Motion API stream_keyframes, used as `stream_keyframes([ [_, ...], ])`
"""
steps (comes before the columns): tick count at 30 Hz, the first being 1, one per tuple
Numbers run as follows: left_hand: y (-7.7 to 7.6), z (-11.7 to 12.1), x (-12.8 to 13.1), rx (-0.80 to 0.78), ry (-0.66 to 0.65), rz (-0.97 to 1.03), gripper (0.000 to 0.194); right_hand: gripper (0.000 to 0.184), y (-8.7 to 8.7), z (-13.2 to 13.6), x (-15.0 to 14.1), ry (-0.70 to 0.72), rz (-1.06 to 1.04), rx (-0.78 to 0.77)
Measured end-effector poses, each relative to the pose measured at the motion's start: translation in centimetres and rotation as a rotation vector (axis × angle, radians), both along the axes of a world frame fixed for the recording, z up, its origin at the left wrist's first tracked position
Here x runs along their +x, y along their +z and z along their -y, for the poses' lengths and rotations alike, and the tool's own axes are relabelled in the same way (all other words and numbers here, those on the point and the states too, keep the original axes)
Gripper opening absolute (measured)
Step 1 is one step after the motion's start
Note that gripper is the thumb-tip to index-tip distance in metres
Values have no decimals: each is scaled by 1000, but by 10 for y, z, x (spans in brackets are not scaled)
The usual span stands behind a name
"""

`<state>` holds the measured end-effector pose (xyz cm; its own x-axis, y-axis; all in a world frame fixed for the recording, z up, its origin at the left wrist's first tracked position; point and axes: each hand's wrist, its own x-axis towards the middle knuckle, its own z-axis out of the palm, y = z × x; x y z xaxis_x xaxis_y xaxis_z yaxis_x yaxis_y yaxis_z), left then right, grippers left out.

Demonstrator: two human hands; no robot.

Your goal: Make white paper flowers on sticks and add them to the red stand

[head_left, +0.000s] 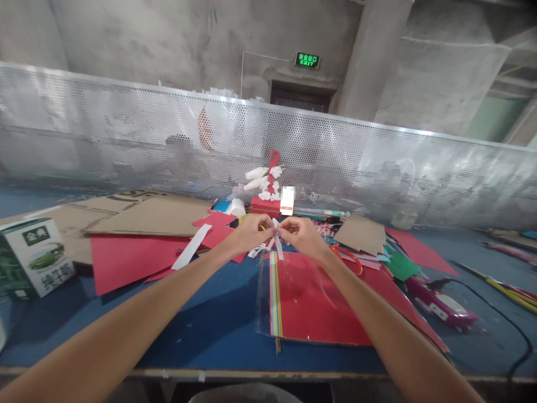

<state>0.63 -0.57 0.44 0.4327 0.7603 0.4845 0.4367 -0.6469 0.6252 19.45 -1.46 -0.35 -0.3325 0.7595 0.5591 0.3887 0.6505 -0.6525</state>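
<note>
Both my hands meet above the middle of the blue table, fingers pinched around a narrow white paper strip [278, 246] that hangs down between them. My left hand [254, 230] grips it from one side, and my right hand [298, 232] from the other. Below my right forearm lies a stack of red paper [323, 302] in a clear sleeve, with striped coloured edges at its left. Behind my hands stands a red craft piece with white paper flowers [268, 184] on a red box [265, 207]. Another white strip [192, 246] rests on red paper to the left.
At the far left stands a green and white milk carton [37, 260], before flat cardboard [151, 215]. Orange-handled scissors [348, 258], a cardboard piece [361, 234] and a purple device [442, 302] with a black cable lie right. A perforated metal screen [335, 151] borders the back.
</note>
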Motion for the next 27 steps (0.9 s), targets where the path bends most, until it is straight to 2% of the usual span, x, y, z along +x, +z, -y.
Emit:
stream_keyframes([
  [4, 0, 1, 0, 11, -7, 3, 19, 11, 2, 2, -1, -4, -26, -22],
  [9, 1, 3, 0, 48, -16, 1, 19, 15, 3, 2, 0, -87, -2, 14],
  [17, -3, 5, 3, 104, 38, -34, 16, 13, 1, 5, -6, -179, 25, 61],
  [27, -1, 3, 2, 46, 36, 26, 19, 18, -1, 5, -5, -130, -12, 60],
])
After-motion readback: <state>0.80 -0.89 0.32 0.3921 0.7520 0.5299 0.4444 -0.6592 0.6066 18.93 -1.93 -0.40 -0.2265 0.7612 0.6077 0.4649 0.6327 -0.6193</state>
